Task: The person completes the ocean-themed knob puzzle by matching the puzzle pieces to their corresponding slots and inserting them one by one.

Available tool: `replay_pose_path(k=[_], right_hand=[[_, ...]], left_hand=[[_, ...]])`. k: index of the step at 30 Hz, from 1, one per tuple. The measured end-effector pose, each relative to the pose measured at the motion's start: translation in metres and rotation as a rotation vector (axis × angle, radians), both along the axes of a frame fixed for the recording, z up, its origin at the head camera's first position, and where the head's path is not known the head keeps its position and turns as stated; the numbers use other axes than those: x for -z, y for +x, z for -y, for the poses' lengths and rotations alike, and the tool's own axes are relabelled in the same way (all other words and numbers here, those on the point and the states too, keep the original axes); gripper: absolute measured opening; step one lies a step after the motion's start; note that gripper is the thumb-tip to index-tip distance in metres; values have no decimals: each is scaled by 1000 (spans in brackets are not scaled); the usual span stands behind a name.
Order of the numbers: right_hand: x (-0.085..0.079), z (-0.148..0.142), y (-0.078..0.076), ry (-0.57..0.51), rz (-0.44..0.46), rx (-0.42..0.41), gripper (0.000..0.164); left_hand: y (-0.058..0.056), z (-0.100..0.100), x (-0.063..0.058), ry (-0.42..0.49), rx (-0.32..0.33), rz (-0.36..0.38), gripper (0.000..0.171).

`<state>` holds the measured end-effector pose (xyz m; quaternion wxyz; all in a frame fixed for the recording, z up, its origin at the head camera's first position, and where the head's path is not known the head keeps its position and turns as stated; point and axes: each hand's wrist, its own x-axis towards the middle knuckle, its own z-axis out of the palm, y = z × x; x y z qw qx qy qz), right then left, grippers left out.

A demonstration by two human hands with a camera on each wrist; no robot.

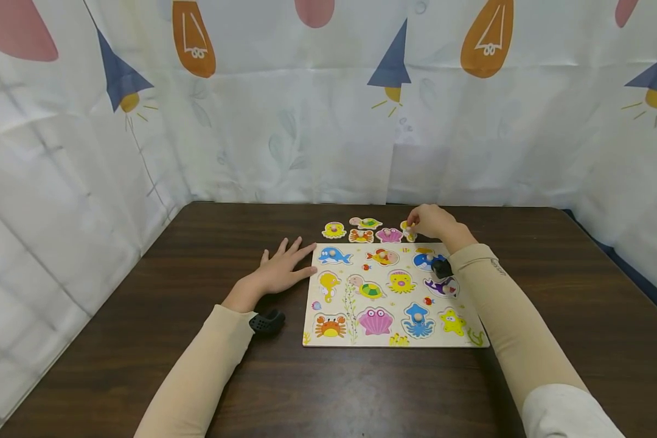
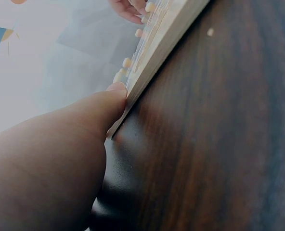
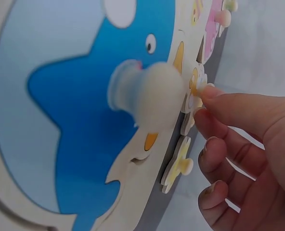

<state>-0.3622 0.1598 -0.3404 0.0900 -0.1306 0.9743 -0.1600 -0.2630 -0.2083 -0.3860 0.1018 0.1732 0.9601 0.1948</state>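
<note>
A pale wooden puzzle board (image 1: 361, 307) with sea-animal pictures lies on the table. My left hand (image 1: 279, 269) rests spread at its left side, thumb and a fingertip touching the edge. Beyond the board's far right, my right hand (image 1: 432, 220) pinches the knob of a yellow-orange puzzle piece (image 3: 193, 82); its outline is partly hidden. Just below that piece in the right wrist view is a yellow star piece (image 3: 175, 168). Along the far edge lie an octopus piece (image 1: 334, 230), a turtle piece (image 1: 368, 223), a crab piece (image 1: 361, 236) and a pink shell piece (image 1: 389, 235).
Knobbed pieces sit in the board, among them a blue whale (image 1: 339, 258), a fish (image 1: 380, 258) and a squid (image 1: 418, 325). The dark wooden table (image 1: 241, 383) extends around it. A patterned curtain (image 1: 328, 140) hangs behind the table.
</note>
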Motion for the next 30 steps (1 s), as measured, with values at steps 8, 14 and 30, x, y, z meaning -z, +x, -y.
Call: replay_pose_path(k=[8,14,30], right_hand=[[4,-2,-2,7,11,28,20],[4,0,-2,-6,15,24,21],[5,3,-1,23,-18,14,21]], left_hand=[[2,-1,-3,3,3,3,74],[3,-2,-3,8,-2,8,73],[3,-1,-3,16,-5,9,73]])
